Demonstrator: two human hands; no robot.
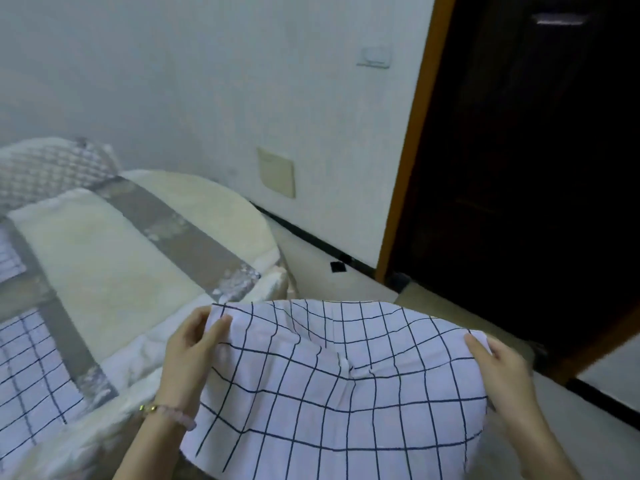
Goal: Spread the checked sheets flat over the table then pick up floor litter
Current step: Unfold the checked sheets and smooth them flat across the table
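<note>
I hold a white sheet with a dark grid pattern (332,382) in front of me, low in the view. My left hand (190,351) pinches its upper left corner. Gripping the right edge is my right hand (498,372). The cloth sags between them with a small pucker in the middle. A second checked sheet (31,368) lies over the left end of the table. The table (114,258) stands to the left and carries cream fleece covers with a grey patterned band.
A patterned pillow (52,168) lies at the far left by the white wall. A dark open doorway (519,168) with an orange frame fills the right. A small black object (338,266) sits on the pale floor by the black skirting.
</note>
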